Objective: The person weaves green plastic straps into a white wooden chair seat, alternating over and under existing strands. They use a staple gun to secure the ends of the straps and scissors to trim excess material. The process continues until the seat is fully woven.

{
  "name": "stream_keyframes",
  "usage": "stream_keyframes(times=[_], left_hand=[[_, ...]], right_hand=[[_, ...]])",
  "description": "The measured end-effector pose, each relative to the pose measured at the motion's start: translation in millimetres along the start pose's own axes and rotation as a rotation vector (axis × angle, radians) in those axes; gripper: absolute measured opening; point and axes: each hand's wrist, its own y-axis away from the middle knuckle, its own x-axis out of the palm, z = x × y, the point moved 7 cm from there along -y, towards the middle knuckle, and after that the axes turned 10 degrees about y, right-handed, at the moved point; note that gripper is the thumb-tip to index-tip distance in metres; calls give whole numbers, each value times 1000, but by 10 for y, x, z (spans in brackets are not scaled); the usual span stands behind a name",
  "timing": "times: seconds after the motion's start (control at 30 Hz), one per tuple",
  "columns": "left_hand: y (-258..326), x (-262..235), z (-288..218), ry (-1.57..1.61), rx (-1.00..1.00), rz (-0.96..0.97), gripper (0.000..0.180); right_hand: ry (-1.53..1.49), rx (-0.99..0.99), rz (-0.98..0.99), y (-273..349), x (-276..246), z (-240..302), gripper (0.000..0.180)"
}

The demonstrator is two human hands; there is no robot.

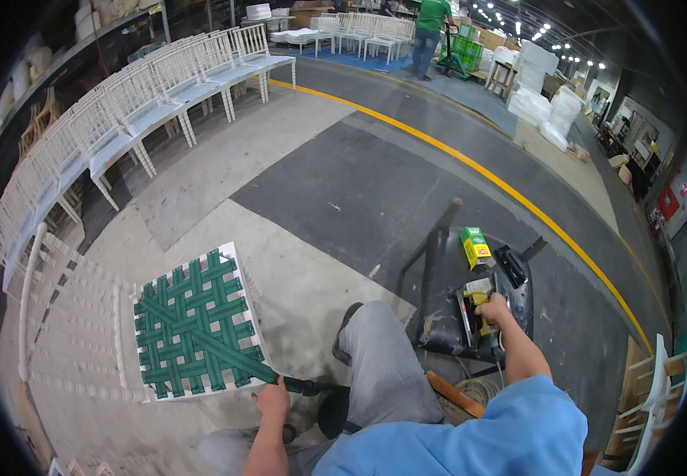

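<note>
To my left stands a white chair [232,258], its seat woven with criss-crossed green webbing [192,317]. A loose green strap [242,361] runs diagonally over the weave toward my lap. My left hand [272,399] is closed on that strap just off the seat's near right corner; its tail continues past the hand toward my legs. On my right, my right hand [494,309] is wrapped round the yellowish handle of a staple gun [470,305], which is on or just above a worn black chair [438,325]. The grip partly hides the tool.
A green-yellow box [477,247] and a black tool [511,266] lie on the black chair. A hose [478,391] hangs beneath. Rows of white chairs [133,119] line the left. A person in green [431,32] stands at the back beside a pallet jack [449,55].
</note>
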Motion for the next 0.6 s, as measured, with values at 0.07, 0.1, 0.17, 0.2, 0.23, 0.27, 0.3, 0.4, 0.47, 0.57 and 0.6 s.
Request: stream_keyframes(times=[0.07, 0.1, 0.17, 0.2, 0.23, 0.27, 0.3, 0.4, 0.47, 0.57, 0.6], left_hand=[[-1, -29, 11, -4, -14, 12, 69], [1, -39, 34, -14, -27, 19, 69], [-34, 28, -42, 3, -1, 45, 69], [-58, 61, -90, 13, 19, 55, 69], [-40, 37, -51, 9, 10, 53, 70], [-34, -6, 66, -12, -9, 52, 70], [-56, -23, 195, -21, -44, 56, 70], [-150, 184, 305, 46, -20, 128, 69], [-123, 145, 260, 45, -1, 82, 64], [-74, 142, 196, 86, 5, 75, 59], [-53, 135, 274, 91, -18, 56, 59]], right_hand=[[-137, -84, -92, 102, -73, 150, 66], [-209, -125, -133, 163, -80, 263, 67], [-348, -308, -196, 309, -279, 432, 64], [-412, -402, -230, 389, -396, 536, 63], [-523, -466, -90, 485, -361, 802, 59], [-631, -551, 83, 660, -336, 1258, 55], [-717, -636, 273, 919, -345, 1717, 51], [-651, -719, 446, 1540, -334, 2367, 40], [-571, -776, 669, 2132, -127, 2927, 40], [-468, -985, 859, 2791, 492, 3514, 37], [-388, -1000, 866, 3070, 684, 3739, 32]])
